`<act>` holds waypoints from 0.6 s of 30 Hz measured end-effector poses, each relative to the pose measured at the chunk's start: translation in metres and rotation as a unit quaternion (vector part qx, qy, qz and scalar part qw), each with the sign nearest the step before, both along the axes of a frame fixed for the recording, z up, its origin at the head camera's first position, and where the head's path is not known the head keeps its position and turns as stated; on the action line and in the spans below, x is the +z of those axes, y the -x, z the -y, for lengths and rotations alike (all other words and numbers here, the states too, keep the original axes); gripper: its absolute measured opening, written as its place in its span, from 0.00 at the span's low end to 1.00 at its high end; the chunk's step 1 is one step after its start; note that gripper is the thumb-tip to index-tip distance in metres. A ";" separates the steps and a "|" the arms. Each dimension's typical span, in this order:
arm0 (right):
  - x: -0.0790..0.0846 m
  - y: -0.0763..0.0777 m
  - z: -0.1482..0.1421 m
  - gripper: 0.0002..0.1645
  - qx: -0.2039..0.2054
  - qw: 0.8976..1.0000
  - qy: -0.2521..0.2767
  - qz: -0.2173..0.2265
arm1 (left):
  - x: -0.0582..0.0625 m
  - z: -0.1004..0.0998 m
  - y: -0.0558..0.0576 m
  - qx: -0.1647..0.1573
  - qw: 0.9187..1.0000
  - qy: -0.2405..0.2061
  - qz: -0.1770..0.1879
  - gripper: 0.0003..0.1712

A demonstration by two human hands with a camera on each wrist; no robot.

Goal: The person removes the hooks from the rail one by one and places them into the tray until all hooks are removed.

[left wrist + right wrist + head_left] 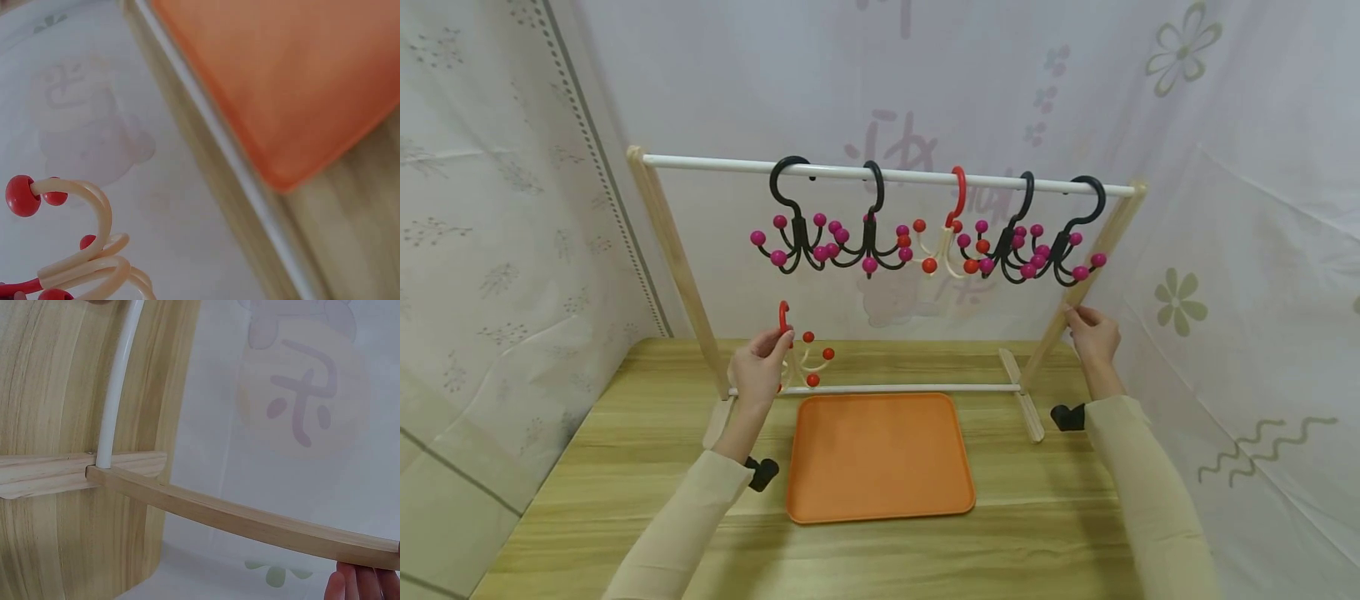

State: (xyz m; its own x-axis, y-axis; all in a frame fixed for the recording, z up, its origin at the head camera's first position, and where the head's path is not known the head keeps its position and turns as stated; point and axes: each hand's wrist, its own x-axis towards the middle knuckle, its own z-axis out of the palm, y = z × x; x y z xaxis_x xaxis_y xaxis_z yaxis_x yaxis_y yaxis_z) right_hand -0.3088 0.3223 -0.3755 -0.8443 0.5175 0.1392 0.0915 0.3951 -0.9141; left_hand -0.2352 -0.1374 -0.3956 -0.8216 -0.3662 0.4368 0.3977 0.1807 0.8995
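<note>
My left hand pinches a cream multi-arm hook hanger with red balls by its red hook. The hanger is held upright, below the rail and apart from it, left of centre. In the left wrist view, its curved cream arms show at the lower left. On the right, my right hand grips the wooden post of the rack between thumb and fingers; fingertips press its edge in the right wrist view. From the white rail hang several black hangers with pink balls and one cream hanger with red balls.
An orange tray lies on the wooden table in front of the rack's lower white bar. Wooden feet stand at each end of the rack. A patterned white curtain hangs behind and at both sides.
</note>
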 end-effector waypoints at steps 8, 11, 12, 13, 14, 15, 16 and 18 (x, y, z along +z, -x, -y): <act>-0.001 0.000 -0.001 0.31 0.002 1.000 0.008 0.006 | -0.051 -0.019 0.006 -0.017 0.998 -0.016 0.055 0.13; -0.001 0.000 -0.002 0.32 0.001 1.000 0.009 0.008 | -0.066 -0.025 0.006 -0.026 0.997 -0.013 0.074 0.12; -0.001 0.000 -0.002 0.32 0.001 1.000 0.009 0.008 | -0.069 -0.028 0.005 -0.029 0.997 -0.010 0.076 0.12; -0.001 0.000 -0.001 0.32 0.002 1.000 0.009 0.008 | -0.073 -0.030 0.005 -0.031 0.996 -0.007 0.083 0.12; -0.001 0.001 -0.001 0.32 0.002 1.000 0.009 0.008 | -0.076 -0.032 0.004 -0.034 0.996 -0.005 0.087 0.12; -0.001 0.001 -0.001 0.32 0.003 1.000 0.008 0.008 | -0.078 -0.034 0.003 -0.035 0.995 -0.001 0.090 0.11; -0.001 0.001 -0.002 0.32 0.003 1.000 0.008 0.008 | -0.081 -0.036 0.002 -0.038 0.995 -0.001 0.095 0.12; 0.000 0.001 -0.002 0.32 0.004 1.000 0.010 0.007 | -0.087 -0.040 0.001 -0.041 0.994 -0.003 0.099 0.11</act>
State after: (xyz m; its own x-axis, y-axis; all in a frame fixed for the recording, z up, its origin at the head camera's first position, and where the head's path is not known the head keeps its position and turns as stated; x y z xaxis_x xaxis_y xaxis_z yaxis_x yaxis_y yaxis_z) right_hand -0.3099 0.3239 -0.3758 -0.8503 0.5131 0.1169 0.1010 0.3771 -0.9206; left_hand -0.2359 -0.0975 -0.4823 -0.9188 -0.2962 0.2610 0.2253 0.1495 0.9628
